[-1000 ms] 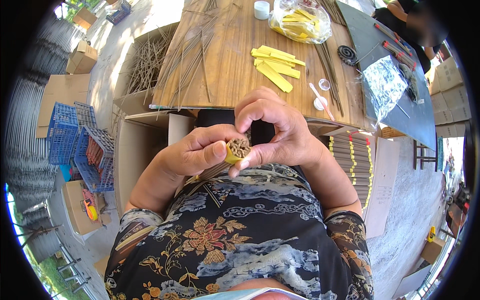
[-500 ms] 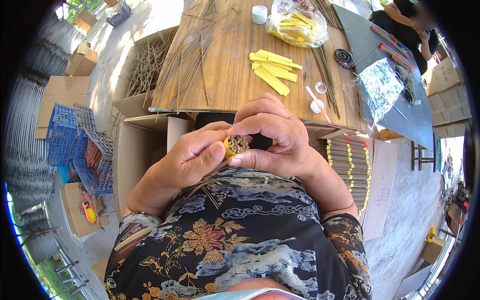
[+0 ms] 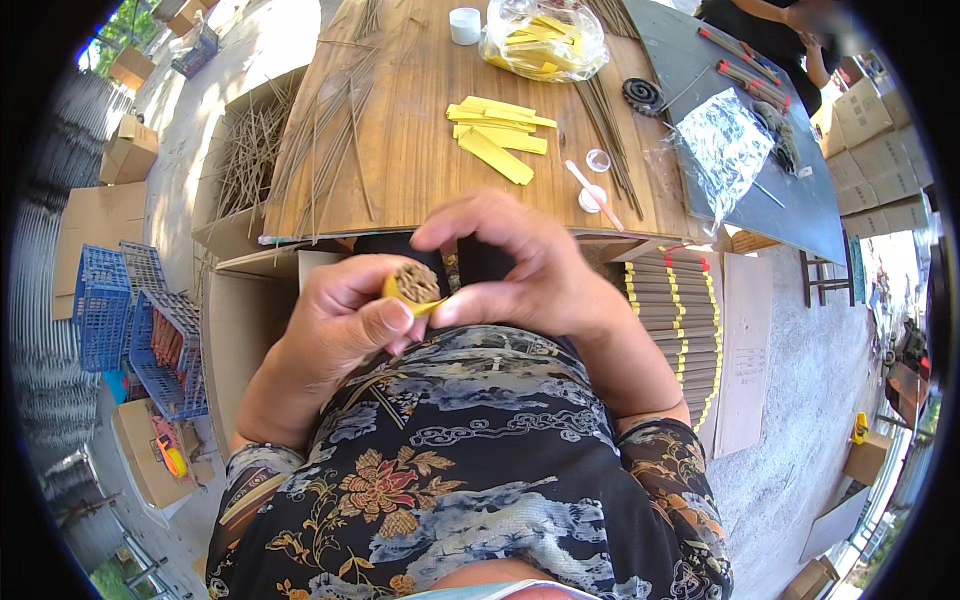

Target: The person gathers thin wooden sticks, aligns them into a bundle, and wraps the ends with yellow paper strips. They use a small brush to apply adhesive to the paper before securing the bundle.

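My left hand (image 3: 345, 310) is closed around a bundle of thin brown sticks (image 3: 416, 281), seen end-on. A yellow paper strip (image 3: 408, 302) wraps the near side of the bundle, and its loose end sticks out to the right. My right hand (image 3: 525, 265) is open beside it, index finger and thumb wide apart. Its thumb tip touches or almost touches the strip's loose end. Ahead on the wooden table (image 3: 410, 130) lies a loose pile of yellow paper strips (image 3: 497, 135). A pink-handled spatula (image 3: 592, 192) rests across a small white pot (image 3: 592, 198).
Loose sticks (image 3: 335, 130) lie on the table's left side, with a box of sticks (image 3: 250, 150) beyond. A plastic bag of yellow strips (image 3: 545, 40) and a white tub (image 3: 464, 26) stand farther back. Banded stick bundles (image 3: 675, 330) lie right; another person (image 3: 765, 30) is at far right.
The bundle has moved left and slightly up in view with my left hand. My right hand has opened, its index finger lifting off the bundle. The strip's end now stands out. The view has shifted.
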The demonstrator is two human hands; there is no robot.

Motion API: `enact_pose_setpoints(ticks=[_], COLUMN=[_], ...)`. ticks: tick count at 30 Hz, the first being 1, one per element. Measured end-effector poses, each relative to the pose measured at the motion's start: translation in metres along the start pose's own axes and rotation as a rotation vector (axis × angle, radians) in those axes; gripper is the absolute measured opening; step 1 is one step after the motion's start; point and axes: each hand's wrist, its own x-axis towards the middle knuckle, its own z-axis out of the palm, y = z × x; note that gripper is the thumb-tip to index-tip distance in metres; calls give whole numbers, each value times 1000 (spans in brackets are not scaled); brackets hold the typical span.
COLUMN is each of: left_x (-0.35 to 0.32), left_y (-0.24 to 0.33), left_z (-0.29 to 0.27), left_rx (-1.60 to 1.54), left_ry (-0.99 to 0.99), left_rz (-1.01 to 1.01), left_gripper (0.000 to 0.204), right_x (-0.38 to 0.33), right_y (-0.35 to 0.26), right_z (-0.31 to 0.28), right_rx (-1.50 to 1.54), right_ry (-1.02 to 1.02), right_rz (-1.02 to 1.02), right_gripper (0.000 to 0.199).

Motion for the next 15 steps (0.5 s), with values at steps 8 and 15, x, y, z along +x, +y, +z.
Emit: enact_pose_setpoints(ticks=[8, 15], left_x=[6, 23], left_y=[8, 9], left_z=[-15, -2], left_rx=[248, 249], left_ry=[249, 245], left_rz=[419, 462], left_gripper=[43, 42], right_x=[-86, -107], right_y=[94, 123], right_z=[-106, -101], right_rx=[-1078, -876], right_ry=[488, 414], right_rz=[803, 989], right_gripper=[34, 32])
